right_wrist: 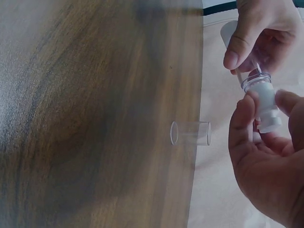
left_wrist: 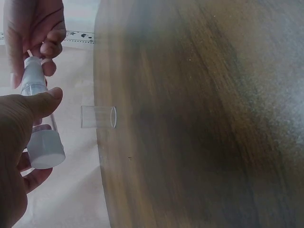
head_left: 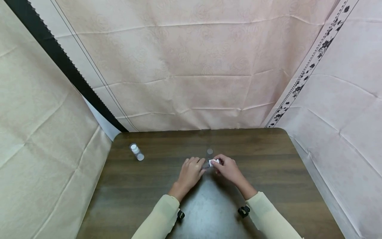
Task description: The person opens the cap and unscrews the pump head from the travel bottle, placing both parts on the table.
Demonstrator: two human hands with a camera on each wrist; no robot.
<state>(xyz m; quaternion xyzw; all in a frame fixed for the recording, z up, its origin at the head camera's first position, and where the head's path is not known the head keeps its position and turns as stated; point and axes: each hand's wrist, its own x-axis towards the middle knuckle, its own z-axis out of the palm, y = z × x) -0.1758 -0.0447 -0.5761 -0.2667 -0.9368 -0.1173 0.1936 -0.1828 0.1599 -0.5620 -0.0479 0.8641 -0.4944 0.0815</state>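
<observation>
Left hand (head_left: 191, 170): wraps round the clear body of the held bottle (left_wrist: 46, 151); a loose hold could let the smooth wall turn or slide.
Right hand (head_left: 227, 168): pinches its white top (right_wrist: 263, 97); a crooked pull or twist might slip off.
Held bottle: between both hands, toward the table's far side.
Clear cover (head_left: 210, 151): stands just beyond the hands; a stray knuckle could topple it.
Second bottle (head_left: 136, 152): far left, well apart, probably safe from knocks.
</observation>
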